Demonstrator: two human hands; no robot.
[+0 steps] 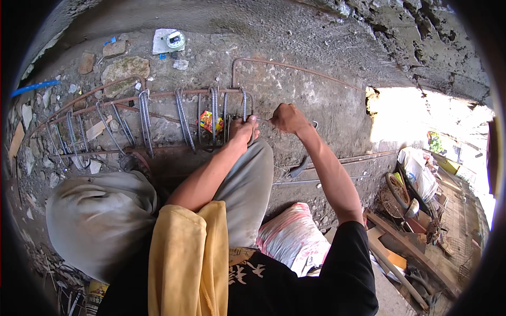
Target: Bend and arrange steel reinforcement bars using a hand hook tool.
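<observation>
A rebar cage [174, 93] of rusty long bars with several grey bent stirrups [144, 124] lies across the ground before me. My left hand [241, 131] is closed around the stirrup at its right end, thumb up. Just to the right, my right hand [287, 118] makes a fist around a thin metal tool. The tool's slim shaft [263, 119] points at the left thumb, and a curved metal end [315, 125] shows behind the fist. Fine detail where the shaft meets the stirrup is too small to make out.
A bent rusty bar [300, 67] extends beyond the cage. Straight bars [321, 181] lie to the right, near a dark curved piece [299, 167]. A stained white sack [295, 237] sits by my knee. Stones [126, 73], a round gauge-like object [175, 39] and scrap wood [411, 253] lie around.
</observation>
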